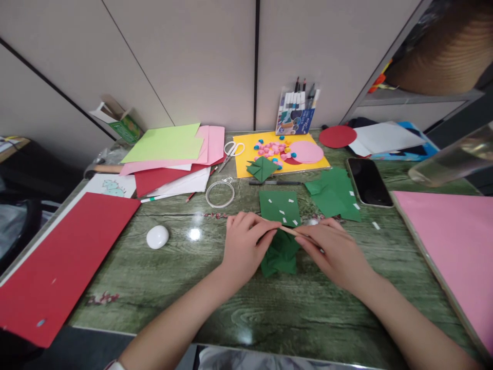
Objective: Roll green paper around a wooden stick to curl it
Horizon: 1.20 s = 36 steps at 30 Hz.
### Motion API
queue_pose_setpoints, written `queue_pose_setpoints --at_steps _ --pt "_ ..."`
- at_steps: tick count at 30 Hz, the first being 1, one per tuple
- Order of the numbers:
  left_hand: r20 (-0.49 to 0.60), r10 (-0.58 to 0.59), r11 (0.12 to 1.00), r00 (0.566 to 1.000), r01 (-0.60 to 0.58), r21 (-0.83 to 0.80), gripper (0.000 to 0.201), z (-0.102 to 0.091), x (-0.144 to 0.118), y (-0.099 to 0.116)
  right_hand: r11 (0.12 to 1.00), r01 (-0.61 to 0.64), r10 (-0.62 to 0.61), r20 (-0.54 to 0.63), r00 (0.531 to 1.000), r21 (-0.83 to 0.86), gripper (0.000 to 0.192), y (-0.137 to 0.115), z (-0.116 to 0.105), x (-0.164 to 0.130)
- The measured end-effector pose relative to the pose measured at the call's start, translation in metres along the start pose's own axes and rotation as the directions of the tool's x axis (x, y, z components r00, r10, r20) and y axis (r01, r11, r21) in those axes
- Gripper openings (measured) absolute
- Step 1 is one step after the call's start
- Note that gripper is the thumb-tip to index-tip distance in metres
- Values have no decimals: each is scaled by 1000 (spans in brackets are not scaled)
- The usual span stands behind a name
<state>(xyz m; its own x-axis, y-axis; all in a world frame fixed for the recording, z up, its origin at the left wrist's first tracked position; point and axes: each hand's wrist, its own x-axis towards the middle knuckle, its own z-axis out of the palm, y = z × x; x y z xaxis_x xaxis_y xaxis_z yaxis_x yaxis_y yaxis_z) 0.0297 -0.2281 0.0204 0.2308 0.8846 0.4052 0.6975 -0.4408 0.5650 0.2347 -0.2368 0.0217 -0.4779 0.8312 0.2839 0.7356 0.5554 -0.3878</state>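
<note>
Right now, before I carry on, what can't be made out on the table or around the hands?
All in the head view:
- Full length of the stick: partly covered by the left hand and right hand.
- Upper part of the crumpled green paper: behind the hands and stick.
- Far side of the large pink sheet: cut off by the right edge.
- Small print on the pen packet: too small.

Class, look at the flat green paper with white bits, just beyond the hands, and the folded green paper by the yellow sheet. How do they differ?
The flat green paper is spread out, while the folded green paper has layered, pointed folds.
The flat green paper carries small white bits; none show on the folded green paper.
Both are dark green.
</note>
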Motion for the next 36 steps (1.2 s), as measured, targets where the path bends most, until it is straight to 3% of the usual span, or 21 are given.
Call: queue_pose_setpoints --at_steps 4,12,19,36 --pt "-45 -8 999 999 10 49 12 -1 1 -1 998 38 -38 3 999 41 15 1 0 1" --pt "32 45 999 998 -46 22 10 -1 2 -3 993 13 -24 90 996 121 15 9 -8 1" --pt "93 69 996 993 -73 49 14 -2 2 -2 995 -22 17 50 999 95 14 16 -10 1" --pt "137 154 957 978 -183 227 14 3 -4 -1 996 29 -34 49 998 86 13 16 -10 4"
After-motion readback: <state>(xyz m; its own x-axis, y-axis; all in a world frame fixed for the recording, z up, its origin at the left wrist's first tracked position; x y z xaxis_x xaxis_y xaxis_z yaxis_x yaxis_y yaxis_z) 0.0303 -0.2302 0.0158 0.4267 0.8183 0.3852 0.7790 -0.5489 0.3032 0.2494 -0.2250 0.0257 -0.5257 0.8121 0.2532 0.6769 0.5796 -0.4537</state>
